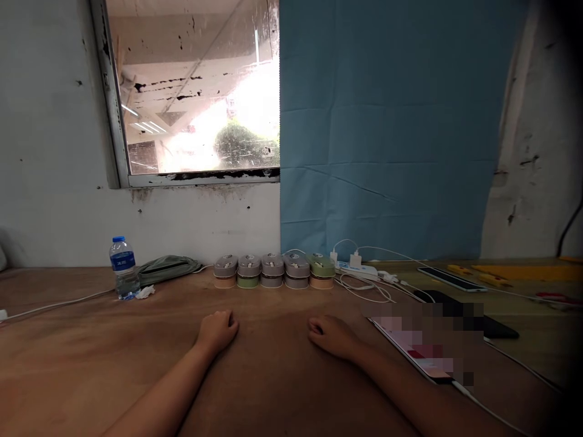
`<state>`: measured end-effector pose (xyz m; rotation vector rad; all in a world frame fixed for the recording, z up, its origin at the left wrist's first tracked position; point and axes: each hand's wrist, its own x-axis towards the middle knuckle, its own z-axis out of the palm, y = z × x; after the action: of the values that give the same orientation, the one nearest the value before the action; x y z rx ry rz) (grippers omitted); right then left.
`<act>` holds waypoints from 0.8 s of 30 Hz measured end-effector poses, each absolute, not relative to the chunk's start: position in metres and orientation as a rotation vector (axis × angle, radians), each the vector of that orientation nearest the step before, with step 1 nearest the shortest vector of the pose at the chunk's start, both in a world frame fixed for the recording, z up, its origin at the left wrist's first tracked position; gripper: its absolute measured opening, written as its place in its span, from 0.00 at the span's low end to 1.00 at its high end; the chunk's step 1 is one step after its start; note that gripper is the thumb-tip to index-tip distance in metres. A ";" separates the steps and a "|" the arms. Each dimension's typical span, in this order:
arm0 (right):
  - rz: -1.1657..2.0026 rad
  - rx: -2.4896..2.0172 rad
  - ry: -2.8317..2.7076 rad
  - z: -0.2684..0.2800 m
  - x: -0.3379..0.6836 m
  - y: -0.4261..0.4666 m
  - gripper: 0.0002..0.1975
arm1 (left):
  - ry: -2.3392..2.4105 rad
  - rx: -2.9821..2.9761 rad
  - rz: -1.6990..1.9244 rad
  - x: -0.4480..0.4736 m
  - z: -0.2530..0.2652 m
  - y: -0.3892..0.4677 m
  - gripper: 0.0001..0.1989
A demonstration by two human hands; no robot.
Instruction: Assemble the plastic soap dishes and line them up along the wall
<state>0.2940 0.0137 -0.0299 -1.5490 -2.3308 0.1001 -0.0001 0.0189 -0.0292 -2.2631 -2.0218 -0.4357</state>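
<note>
My left hand [217,329] rests on the brown wooden table, its fingers curled into a loose fist with nothing showing in them. Across a stretch of tabletop, my right hand [334,335] lies in the same way, closed, with a small gap inside the curled fingers. Neither touches any object. Beyond both hands, against the wall, stands a row of several small lidded tins: a grey tin [272,271] is in the middle and a green-topped tin [321,271] at the right end. To the right of my right hand lies a phone or tablet [405,349] with its screen lit and partly pixelated.
A water bottle [122,270] stands back left beside a grey-green pouch [168,269] and a crumpled tissue [146,292]. Back right are a power strip [364,270] with chargers, white cables, a phone [450,279], a black flat object [496,325] and yellow tools [495,280].
</note>
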 end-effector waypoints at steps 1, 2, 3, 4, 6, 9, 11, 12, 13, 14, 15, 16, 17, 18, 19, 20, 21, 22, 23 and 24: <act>0.098 -1.548 -2.332 -0.030 0.294 0.014 0.08 | -2.041 -2.244 -0.441 -0.003 -0.030 0.021 0.13; 0.095 -1.546 -2.333 -0.030 0.294 0.014 0.08 | -2.045 -2.240 -0.445 -0.004 -0.030 0.023 0.14; 0.092 -1.544 -2.334 -0.030 0.294 0.014 0.08 | -2.041 -2.245 -0.449 -0.005 -0.031 0.024 0.14; 0.089 -1.542 -2.334 -0.029 0.294 0.014 0.08 | -2.029 -2.260 -0.453 -0.005 -0.031 0.025 0.14; 0.084 -1.541 -2.334 -0.029 0.293 0.014 0.09 | -1.982 -2.321 -0.457 -0.004 -0.031 0.025 0.12; 0.077 -1.542 -2.323 -0.029 0.289 0.015 0.09 | -1.914 -2.411 -0.462 -0.002 -0.030 0.026 0.10; 0.074 -1.539 -2.315 -0.029 0.286 0.016 0.09 | -1.897 -2.430 -0.467 -0.002 -0.029 0.026 0.10; 0.073 -1.535 -2.312 -0.029 0.285 0.015 0.09 | -1.895 -2.430 -0.469 -0.002 -0.029 0.025 0.10; 0.074 -1.529 -2.312 -0.029 0.284 0.015 0.08 | -1.894 -2.429 -0.470 -0.002 -0.029 0.025 0.10; 0.076 -1.524 -2.313 -0.029 0.283 0.014 0.08 | -1.894 -2.428 -0.472 -0.002 -0.029 0.024 0.10; 0.080 -1.518 -2.315 -0.029 0.283 0.013 0.08 | -1.895 -2.425 -0.475 -0.002 -0.030 0.023 0.10; 0.083 -1.513 -2.319 -0.029 0.284 0.012 0.08 | -1.897 -2.422 -0.476 -0.002 -0.030 0.022 0.10; 0.085 -1.507 -2.323 -0.029 0.284 0.011 0.08 | -1.900 -2.419 -0.478 -0.002 -0.031 0.022 0.10; 0.088 -1.501 -2.329 -0.029 0.285 0.010 0.08 | -1.902 -2.418 -0.478 -0.002 -0.032 0.022 0.10; 0.089 -1.497 -2.333 -0.029 0.285 0.010 0.08 | -1.909 -2.407 -0.483 -0.002 -0.034 0.024 0.10; 0.090 -1.494 -2.338 -0.029 0.285 0.009 0.08 | -1.923 -2.373 -0.500 -0.002 -0.036 0.027 0.10; 0.089 -1.493 -2.340 -0.029 0.285 0.009 0.08 | -1.945 -2.311 -0.537 -0.002 -0.037 0.031 0.10; 0.090 -1.494 -2.342 -0.029 0.285 0.009 0.08 | -1.967 -2.225 -0.594 -0.003 -0.038 0.037 0.12; 0.090 -1.495 -2.344 -0.029 0.285 0.009 0.08 | -1.984 -2.124 -0.669 -0.004 -0.039 0.045 0.16; 0.090 -1.496 -2.345 -0.029 0.285 0.009 0.08 | -1.993 -2.016 -0.758 -0.004 -0.040 0.054 0.22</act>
<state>0.2847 0.0090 -0.0291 -1.4964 -2.3452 0.0897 -0.0043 0.0536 -0.0395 -2.0156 -1.9931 -0.7583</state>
